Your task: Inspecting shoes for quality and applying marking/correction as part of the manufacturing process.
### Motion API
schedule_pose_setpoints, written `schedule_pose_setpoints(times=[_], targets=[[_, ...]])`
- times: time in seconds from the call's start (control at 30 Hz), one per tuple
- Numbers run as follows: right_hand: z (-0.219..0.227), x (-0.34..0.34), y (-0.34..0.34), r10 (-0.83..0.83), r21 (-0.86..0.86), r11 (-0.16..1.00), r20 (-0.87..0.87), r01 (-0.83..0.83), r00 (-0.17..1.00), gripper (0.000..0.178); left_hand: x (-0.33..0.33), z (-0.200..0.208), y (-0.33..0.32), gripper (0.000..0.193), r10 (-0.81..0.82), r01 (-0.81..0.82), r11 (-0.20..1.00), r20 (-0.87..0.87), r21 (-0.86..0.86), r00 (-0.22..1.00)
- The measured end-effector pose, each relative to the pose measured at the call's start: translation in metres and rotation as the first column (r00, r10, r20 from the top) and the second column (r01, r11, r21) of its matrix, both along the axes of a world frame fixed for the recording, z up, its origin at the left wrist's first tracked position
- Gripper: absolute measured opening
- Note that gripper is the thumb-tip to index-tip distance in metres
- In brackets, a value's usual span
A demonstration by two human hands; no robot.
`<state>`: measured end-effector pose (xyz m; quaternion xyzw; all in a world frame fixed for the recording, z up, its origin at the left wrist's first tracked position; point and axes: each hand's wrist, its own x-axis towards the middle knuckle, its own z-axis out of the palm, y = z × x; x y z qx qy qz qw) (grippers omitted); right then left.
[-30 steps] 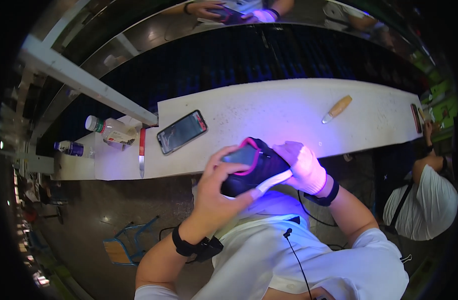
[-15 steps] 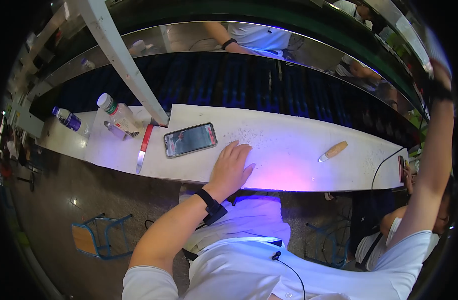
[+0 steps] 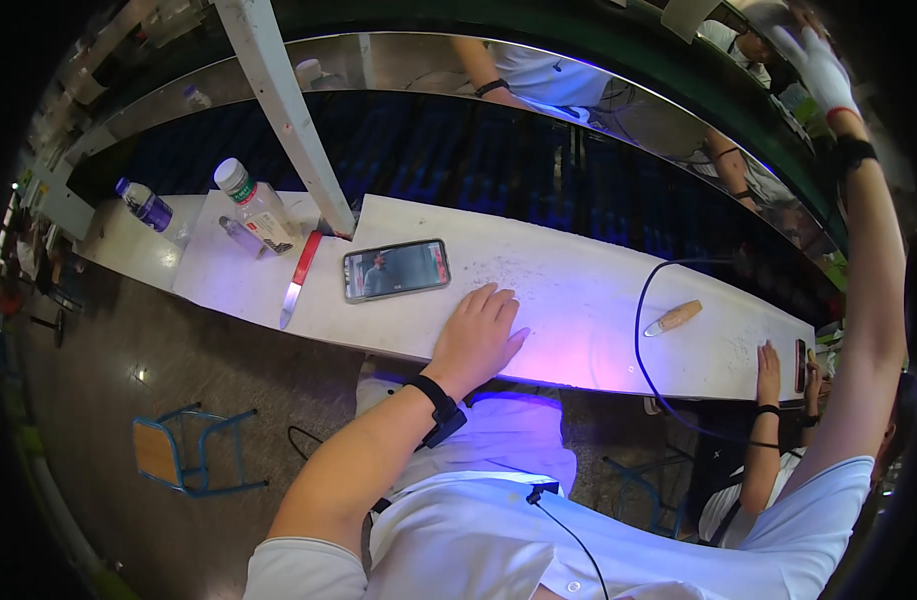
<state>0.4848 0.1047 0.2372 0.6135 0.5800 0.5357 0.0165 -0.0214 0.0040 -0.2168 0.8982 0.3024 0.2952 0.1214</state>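
Note:
My left hand (image 3: 479,335) lies flat on the white table (image 3: 579,290), fingers spread, holding nothing; a black band sits on its wrist. A phone (image 3: 396,268) with a lit screen lies just left of it. My right arm is raised high at the right, and my right hand (image 3: 821,62), in a white glove, reaches up near the frame's top edge. Whether it holds anything is hidden. A black cable (image 3: 641,330) loops over the table to the right of my left hand, beside a wooden-handled tool (image 3: 674,318).
A red-handled knife (image 3: 299,278), a clear bottle (image 3: 254,207) and a blue-capped bottle (image 3: 142,204) sit at the table's left end by a white post (image 3: 284,110). Another person's hands (image 3: 769,372) rest at the right end. A blue-framed chair (image 3: 194,452) stands below.
A second ago both hands held a black shoe over my lap. The shoe is out of view now, my left hand rests on the table and my right arm is raised high.

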Motion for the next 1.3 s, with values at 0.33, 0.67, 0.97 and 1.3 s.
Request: schedule_pose_setpoints(times=[0.33, 0.67, 0.97, 1.3], targets=[[-0.17, -0.193, -0.219, 0.228, -0.026, 0.853, -0.879, -0.52, 0.419, 0.022, -0.035, 0.006, -0.03, 0.036, -0.146, 0.15, 0.988, 0.086, -0.042, 0.986], [-0.447, -0.253, -0.374, -0.509, -0.463, 0.737, -0.859, -0.493, 0.046, 0.035, -0.257, -0.178, -0.078, 0.053, 0.656, -0.446, 0.263, -0.181, -0.856, 0.733], [-0.578, -0.306, -0.38, -0.716, -0.593, 0.697, -0.55, -0.404, -0.43, 0.086, -0.257, -0.209, -0.107, 0.079, 0.546, 0.071, -0.548, -0.292, -0.833, 0.785], [-0.592, -0.297, -0.37, -0.61, -0.498, 0.793, -0.635, -0.352, -0.475, 0.07, -0.277, -0.27, -0.091, 0.051, 0.635, -0.022, -0.345, -0.25, -0.938, 0.731]])
